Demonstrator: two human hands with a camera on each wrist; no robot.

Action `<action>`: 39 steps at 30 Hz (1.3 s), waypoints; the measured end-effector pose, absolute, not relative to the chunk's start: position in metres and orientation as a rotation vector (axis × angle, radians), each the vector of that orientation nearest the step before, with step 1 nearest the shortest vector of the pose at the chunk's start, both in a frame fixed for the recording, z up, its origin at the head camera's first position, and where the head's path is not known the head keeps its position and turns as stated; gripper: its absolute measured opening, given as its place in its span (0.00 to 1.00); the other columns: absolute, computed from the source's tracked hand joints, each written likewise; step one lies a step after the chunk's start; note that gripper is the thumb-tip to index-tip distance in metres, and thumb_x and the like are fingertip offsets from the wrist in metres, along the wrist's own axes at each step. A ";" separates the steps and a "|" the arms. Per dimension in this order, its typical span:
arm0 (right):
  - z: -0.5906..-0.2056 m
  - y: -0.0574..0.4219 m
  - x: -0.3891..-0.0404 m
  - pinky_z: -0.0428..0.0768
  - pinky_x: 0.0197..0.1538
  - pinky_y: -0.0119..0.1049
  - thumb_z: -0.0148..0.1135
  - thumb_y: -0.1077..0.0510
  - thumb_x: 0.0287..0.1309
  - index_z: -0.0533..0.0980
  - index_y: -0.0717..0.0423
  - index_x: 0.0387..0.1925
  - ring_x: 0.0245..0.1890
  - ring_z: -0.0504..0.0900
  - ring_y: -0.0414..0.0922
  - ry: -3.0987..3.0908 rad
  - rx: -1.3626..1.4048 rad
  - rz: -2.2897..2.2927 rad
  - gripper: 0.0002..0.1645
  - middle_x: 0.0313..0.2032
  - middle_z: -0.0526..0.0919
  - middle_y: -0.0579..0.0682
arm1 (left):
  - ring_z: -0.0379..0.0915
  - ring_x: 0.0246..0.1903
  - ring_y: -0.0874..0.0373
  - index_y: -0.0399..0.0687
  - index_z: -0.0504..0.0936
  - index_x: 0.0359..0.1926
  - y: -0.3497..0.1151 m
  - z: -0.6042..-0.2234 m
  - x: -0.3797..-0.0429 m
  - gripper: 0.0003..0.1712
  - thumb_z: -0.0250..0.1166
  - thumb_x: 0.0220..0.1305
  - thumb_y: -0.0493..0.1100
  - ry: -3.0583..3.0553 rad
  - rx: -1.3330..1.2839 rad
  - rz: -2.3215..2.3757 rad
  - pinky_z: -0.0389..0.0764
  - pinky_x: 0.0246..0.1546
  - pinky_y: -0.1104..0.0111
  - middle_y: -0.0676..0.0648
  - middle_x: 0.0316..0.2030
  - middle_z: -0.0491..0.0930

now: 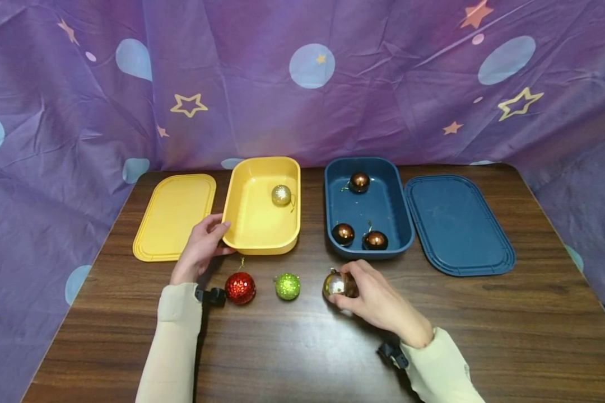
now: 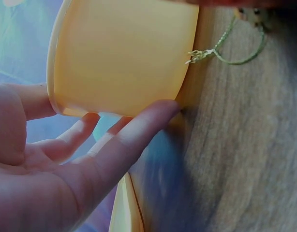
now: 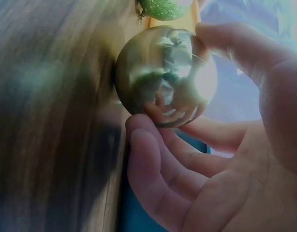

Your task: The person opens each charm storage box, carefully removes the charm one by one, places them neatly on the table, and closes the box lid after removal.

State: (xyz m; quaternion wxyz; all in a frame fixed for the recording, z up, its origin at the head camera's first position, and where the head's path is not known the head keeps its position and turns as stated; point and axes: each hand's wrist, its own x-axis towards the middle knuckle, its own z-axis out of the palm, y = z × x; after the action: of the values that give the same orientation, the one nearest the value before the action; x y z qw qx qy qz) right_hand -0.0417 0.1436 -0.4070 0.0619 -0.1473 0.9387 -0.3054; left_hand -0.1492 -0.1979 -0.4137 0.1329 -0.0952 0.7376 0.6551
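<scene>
My left hand [image 1: 203, 246] holds the yellow box [image 1: 254, 244] at its near left corner, thumb at the rim; the left wrist view shows fingers [image 2: 139, 128] against its wall. A glittery gold ornament [image 1: 281, 195] lies inside that box. With thumb and fingers, my right hand [image 1: 380, 299] grips a shiny gold Christmas ball [image 1: 336, 284] at the table, in front of the blue box [image 1: 370, 254]. In the right wrist view, the gold ball [image 3: 163, 77] mirrors the hand. Between the hands lie a red glittery ball [image 1: 240, 288] and a smaller green one [image 1: 288, 286].
Inside the blue box are three shiny brown balls, one [image 1: 359, 182] at the back and two near the front. A yellow lid [image 1: 176, 215] lies left, a blue lid [image 1: 459, 224] right. Behind the wooden table [image 1: 282, 358] hangs a purple curtain [image 1: 262, 112].
</scene>
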 end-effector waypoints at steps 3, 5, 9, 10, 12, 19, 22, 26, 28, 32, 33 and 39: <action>-0.407 0.143 -0.042 0.79 0.42 0.37 0.71 0.44 0.50 0.76 0.59 0.49 0.38 0.76 0.42 2.838 -0.435 -0.915 0.31 0.42 0.78 0.50 | 0.77 0.43 0.55 0.36 0.59 0.69 -0.198 -0.414 -0.149 0.28 0.49 0.74 0.42 2.141 -0.284 1.898 0.86 0.37 0.66 0.31 0.59 0.68; -0.407 0.142 -0.043 0.79 0.42 0.38 0.70 0.43 0.50 0.76 0.60 0.49 0.39 0.76 0.42 2.835 -0.424 -0.910 0.31 0.42 0.79 0.50 | 0.77 0.43 0.55 0.37 0.59 0.70 -0.198 -0.414 -0.150 0.28 0.49 0.74 0.43 2.145 -0.285 1.890 0.86 0.37 0.66 0.31 0.59 0.67; -0.407 0.142 -0.043 0.79 0.43 0.39 0.69 0.41 0.52 0.76 0.61 0.50 0.40 0.76 0.43 2.823 -0.411 -0.901 0.32 0.43 0.79 0.51 | 0.76 0.44 0.54 0.38 0.59 0.70 -0.198 -0.413 -0.150 0.27 0.49 0.74 0.43 2.146 -0.294 1.882 0.86 0.37 0.66 0.31 0.59 0.68; -0.407 0.141 -0.043 0.79 0.43 0.39 0.69 0.41 0.52 0.76 0.61 0.50 0.40 0.76 0.43 2.822 -0.408 -0.897 0.33 0.43 0.79 0.50 | 0.76 0.45 0.54 0.38 0.59 0.70 -0.198 -0.413 -0.150 0.27 0.49 0.74 0.43 2.148 -0.295 1.878 0.86 0.37 0.66 0.31 0.60 0.68; -0.407 0.141 -0.043 0.79 0.43 0.39 0.68 0.40 0.52 0.76 0.61 0.51 0.40 0.76 0.43 2.821 -0.406 -0.890 0.33 0.43 0.79 0.50 | 0.76 0.45 0.53 0.39 0.59 0.70 -0.198 -0.413 -0.150 0.27 0.49 0.74 0.43 2.150 -0.299 1.875 0.86 0.37 0.66 0.32 0.59 0.68; -0.407 0.140 -0.044 0.80 0.45 0.42 0.67 0.38 0.53 0.76 0.61 0.52 0.41 0.76 0.44 2.804 -0.378 -0.896 0.35 0.44 0.79 0.51 | 0.75 0.46 0.52 0.38 0.59 0.70 -0.198 -0.413 -0.150 0.27 0.49 0.74 0.43 2.148 -0.298 1.874 0.86 0.37 0.66 0.31 0.60 0.68; -0.407 0.140 -0.044 0.80 0.45 0.42 0.66 0.37 0.53 0.76 0.61 0.52 0.41 0.77 0.44 2.798 -0.369 -0.896 0.36 0.45 0.79 0.52 | 0.76 0.46 0.52 0.38 0.59 0.69 -0.198 -0.414 -0.149 0.27 0.49 0.74 0.43 2.144 -0.298 1.877 0.86 0.37 0.67 0.32 0.60 0.68; -0.408 0.140 -0.045 0.80 0.44 0.40 0.67 0.37 0.52 0.75 0.62 0.53 0.41 0.77 0.44 2.794 -0.370 -0.888 0.38 0.45 0.78 0.52 | 0.76 0.46 0.52 0.38 0.59 0.70 -0.198 -0.414 -0.149 0.27 0.49 0.74 0.43 2.145 -0.296 1.873 0.86 0.37 0.67 0.31 0.60 0.68; -0.408 0.140 -0.045 0.80 0.43 0.40 0.68 0.37 0.51 0.75 0.63 0.54 0.41 0.77 0.44 2.797 -0.377 -0.882 0.39 0.45 0.78 0.53 | 0.76 0.46 0.52 0.38 0.59 0.69 -0.198 -0.414 -0.149 0.27 0.49 0.74 0.43 2.145 -0.295 1.873 0.86 0.37 0.67 0.31 0.60 0.68; -0.408 0.141 -0.045 0.80 0.44 0.41 0.70 0.38 0.49 0.74 0.63 0.54 0.40 0.77 0.44 2.804 -0.396 -0.877 0.41 0.45 0.78 0.53 | 0.75 0.47 0.51 0.39 0.60 0.69 -0.199 -0.413 -0.150 0.27 0.49 0.74 0.44 2.152 -0.296 1.866 0.86 0.37 0.66 0.32 0.60 0.68; -0.408 0.141 -0.045 0.80 0.44 0.41 0.70 0.38 0.49 0.74 0.63 0.54 0.40 0.77 0.44 2.805 -0.401 -0.877 0.41 0.45 0.78 0.53 | 0.75 0.47 0.51 0.39 0.60 0.70 -0.199 -0.413 -0.150 0.27 0.49 0.74 0.44 2.155 -0.297 1.861 0.86 0.37 0.66 0.32 0.60 0.68; -0.407 0.141 -0.044 0.81 0.45 0.43 0.71 0.40 0.48 0.74 0.62 0.54 0.42 0.78 0.45 2.818 -0.426 -0.870 0.39 0.45 0.79 0.53 | 0.73 0.51 0.48 0.40 0.59 0.70 -0.200 -0.413 -0.150 0.28 0.48 0.75 0.45 2.159 -0.304 1.836 0.85 0.39 0.67 0.32 0.61 0.67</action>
State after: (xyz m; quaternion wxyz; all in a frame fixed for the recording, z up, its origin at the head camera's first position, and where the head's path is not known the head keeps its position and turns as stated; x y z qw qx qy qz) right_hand -0.0444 0.1411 -0.4069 0.0810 -0.1425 0.9426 -0.2910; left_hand -0.1504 -0.1999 -0.4131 0.1451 -0.1054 0.7495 0.6372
